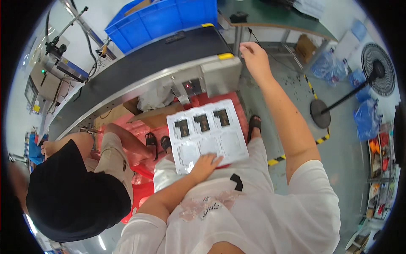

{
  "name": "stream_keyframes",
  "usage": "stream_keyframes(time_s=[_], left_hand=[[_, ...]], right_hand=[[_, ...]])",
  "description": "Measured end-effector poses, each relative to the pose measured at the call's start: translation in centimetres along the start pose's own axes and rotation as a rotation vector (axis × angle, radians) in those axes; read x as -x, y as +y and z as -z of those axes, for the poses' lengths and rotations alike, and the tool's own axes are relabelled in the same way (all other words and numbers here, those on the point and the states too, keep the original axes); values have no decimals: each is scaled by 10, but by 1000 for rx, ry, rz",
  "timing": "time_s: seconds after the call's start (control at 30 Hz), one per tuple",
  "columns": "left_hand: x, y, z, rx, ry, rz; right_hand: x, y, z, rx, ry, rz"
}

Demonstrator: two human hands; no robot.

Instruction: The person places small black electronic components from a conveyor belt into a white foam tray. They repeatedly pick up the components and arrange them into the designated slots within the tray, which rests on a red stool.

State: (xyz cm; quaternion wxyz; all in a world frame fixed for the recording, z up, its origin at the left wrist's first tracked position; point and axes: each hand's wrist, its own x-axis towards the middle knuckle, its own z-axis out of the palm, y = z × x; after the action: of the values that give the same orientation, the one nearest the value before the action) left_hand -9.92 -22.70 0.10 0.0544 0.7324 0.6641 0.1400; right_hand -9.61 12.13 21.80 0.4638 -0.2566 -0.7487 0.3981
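Observation:
A white plastic tray (192,142) lies tilted across my lap, with two rows of recesses moulded into it. Three dark flat rectangular parts, among them the middle one (202,123), sit in the far row; no dark parts show in the near row. My left hand (205,166) rests on the tray's near edge, fingers spread over the surface. Raised off to the right, my right hand (256,61) is near the conveyor's right end with its fingers curled together. Whatever those fingers hold, if anything, cannot be made out.
A dark conveyor belt (139,70) runs along the front, with a blue bin (169,19) behind it. A person in a black cap (78,194) sits close at my left. A green table (275,17) stands far right, a standing fan (377,70) at the right.

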Motion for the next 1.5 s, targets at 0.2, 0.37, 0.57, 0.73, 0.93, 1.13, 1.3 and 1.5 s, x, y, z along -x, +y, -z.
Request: stream_keyframes(time_s=[0.2, 0.37, 0.57, 0.73, 0.93, 1.13, 1.3, 1.5], left_hand=[[2, -8, 3, -2, 88, -28], [11, -25, 0, 163, 17, -36], [19, -32, -13, 189, 40, -125], [24, -31, -12, 115, 192, -16], [48, -23, 23, 277, 226, 328], [88, -23, 17, 406, 599, 1105], [124, -56, 7, 759, 352, 1129], [129, -75, -15, 1363, 560, 1099]], right_hand=[[-112, -18, -126, 664, -248, -113], [-125, -43, -183, 1147, -451, -230], [-137, -47, -153, 709, -225, -77], [-82, -66, -136, -171, -168, -20], [82, -72, -110, -164, -716, -153], [233, 10, -125, -124, -1028, -731], [272, 33, -143, -23, -964, -670], [262, 25, -150, 453, -1161, -275]])
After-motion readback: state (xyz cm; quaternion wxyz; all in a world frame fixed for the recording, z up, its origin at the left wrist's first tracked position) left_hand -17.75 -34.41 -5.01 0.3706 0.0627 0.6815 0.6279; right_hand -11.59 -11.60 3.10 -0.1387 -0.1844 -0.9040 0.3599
